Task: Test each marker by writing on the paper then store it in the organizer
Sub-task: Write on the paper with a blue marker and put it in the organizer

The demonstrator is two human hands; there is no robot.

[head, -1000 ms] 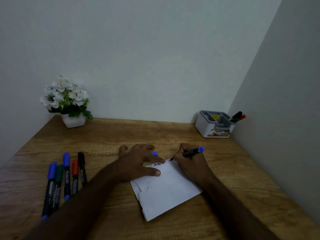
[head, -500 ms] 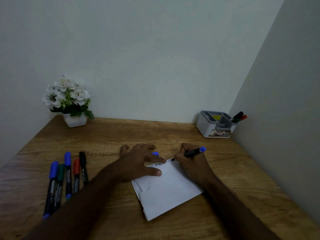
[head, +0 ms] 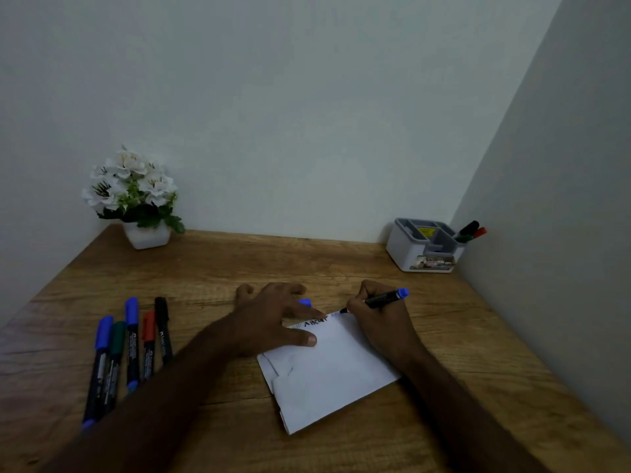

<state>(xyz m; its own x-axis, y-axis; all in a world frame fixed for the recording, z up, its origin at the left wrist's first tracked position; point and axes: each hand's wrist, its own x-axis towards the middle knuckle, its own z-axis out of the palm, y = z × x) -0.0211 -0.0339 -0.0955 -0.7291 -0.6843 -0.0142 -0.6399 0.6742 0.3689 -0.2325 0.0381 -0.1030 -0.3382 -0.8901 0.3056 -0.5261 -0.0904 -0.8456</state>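
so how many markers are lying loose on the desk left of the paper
5, side by side: blue marker, green marker, second blue marker, red marker, black marker. The left forearm may hide more.

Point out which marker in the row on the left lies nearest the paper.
The black-capped marker, rightmost in the row; the red, blue and green ones lie farther left of the paper.

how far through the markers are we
Done: three markers already stand in the organizer, and the paper carries writing near its top edge. In hand: the right hand writes with a blue-ended marker while the left hand holds the paper flat; a blue cap lies by its fingers. Left: five markers wait on the table.
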